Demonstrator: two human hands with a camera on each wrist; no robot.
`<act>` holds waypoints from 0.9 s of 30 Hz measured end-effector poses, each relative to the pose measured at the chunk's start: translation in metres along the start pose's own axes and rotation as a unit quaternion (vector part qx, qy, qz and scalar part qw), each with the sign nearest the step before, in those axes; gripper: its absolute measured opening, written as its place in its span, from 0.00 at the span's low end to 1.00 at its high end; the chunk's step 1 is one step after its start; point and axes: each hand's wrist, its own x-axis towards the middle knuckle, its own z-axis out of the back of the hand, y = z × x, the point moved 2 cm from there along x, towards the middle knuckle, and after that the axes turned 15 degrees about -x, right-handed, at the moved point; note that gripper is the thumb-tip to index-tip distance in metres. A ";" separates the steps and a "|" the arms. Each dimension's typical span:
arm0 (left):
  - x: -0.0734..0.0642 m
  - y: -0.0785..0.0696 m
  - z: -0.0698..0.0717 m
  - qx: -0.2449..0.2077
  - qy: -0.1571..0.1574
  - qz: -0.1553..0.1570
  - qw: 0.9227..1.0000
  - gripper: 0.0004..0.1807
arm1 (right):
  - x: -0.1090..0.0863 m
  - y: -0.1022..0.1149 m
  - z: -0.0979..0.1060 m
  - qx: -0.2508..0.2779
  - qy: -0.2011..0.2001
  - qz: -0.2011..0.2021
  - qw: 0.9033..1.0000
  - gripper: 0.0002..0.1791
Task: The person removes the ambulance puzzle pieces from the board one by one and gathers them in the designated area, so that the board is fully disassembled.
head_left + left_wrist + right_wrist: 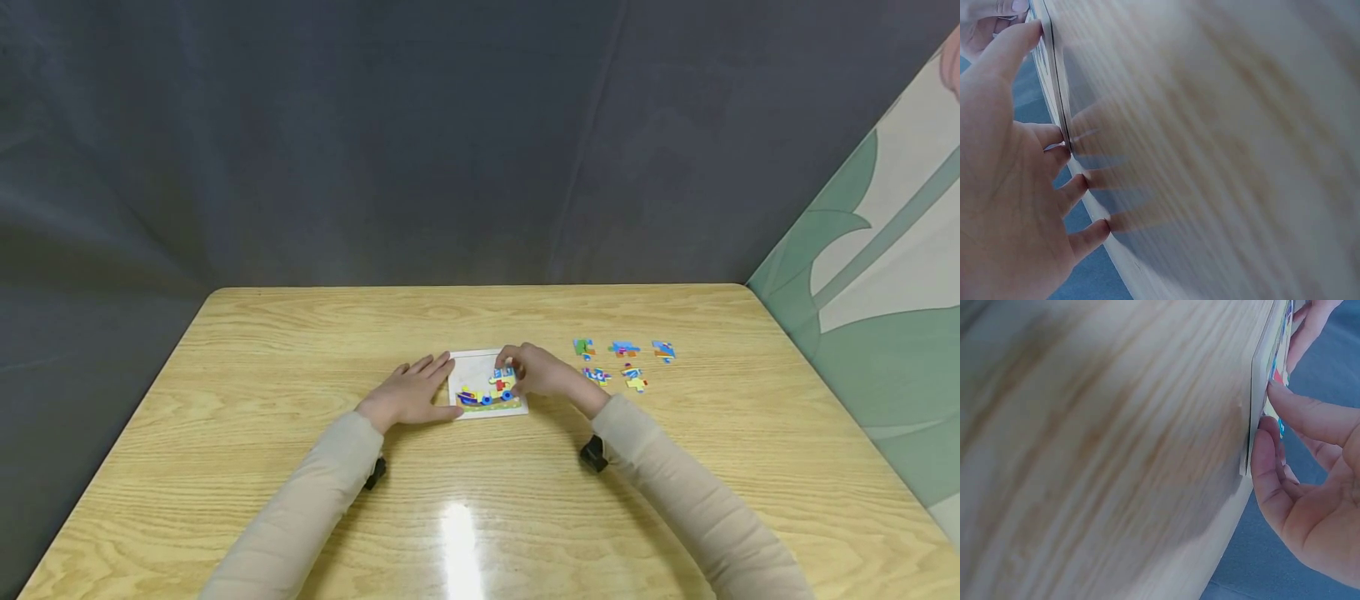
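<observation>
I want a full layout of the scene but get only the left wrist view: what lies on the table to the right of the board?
Observer: Loose puzzle pieces lie in two rows on the table, to the right of the board.
Operator: I see the board nearly edge-on. How full is its face?
Observer: Coloured pieces cover its near part; its far left part is bare.
Operator: And the right hand? Only a bit of it reaches my view.
Observer: The right wrist view shows its thumb and curled fingers at the board's right edge.
</observation>
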 end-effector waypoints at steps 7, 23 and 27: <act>0.001 0.001 -0.001 -0.001 0.001 0.001 1.000 0.47 | -0.002 0.002 0.002 0.007 0.010 -0.003 1.000 0.20; 0.001 0.001 0.000 0.001 0.002 0.001 1.000 0.47 | -0.003 0.002 0.002 0.011 0.006 -0.006 1.000 0.21; 0.001 0.001 0.000 0.001 0.003 0.000 1.000 0.47 | -0.002 0.002 0.001 0.006 0.004 -0.007 1.000 0.21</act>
